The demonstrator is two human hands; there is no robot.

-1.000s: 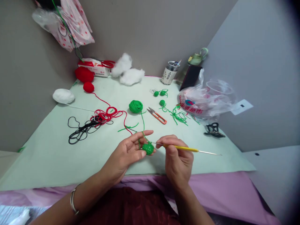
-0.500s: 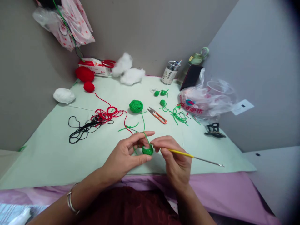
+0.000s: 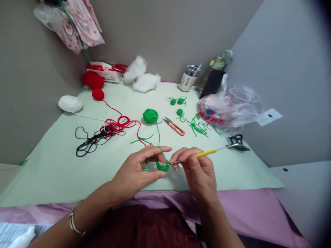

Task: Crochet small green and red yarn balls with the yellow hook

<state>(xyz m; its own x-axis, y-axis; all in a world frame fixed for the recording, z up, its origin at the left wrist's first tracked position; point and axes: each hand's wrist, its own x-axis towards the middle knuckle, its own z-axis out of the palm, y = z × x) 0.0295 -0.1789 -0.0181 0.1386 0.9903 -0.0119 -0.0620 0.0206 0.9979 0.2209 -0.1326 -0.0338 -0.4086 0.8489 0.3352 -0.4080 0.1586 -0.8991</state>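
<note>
In the head view, a small, rounded green crocheted piece (image 3: 162,166), its stitches knobbly and its opening whitish, sits pinched in the left hand (image 3: 143,165), left of the right hand (image 3: 198,165). That hand grips a yellow-handled metal hook (image 3: 206,153), its tip at the piece. Behind, a labelled cylindrical container (image 3: 187,81) holds pens (image 3: 198,67).

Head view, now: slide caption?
Left hand holds green crochet piece; right hand works yellow-handled hook at it.
</note>
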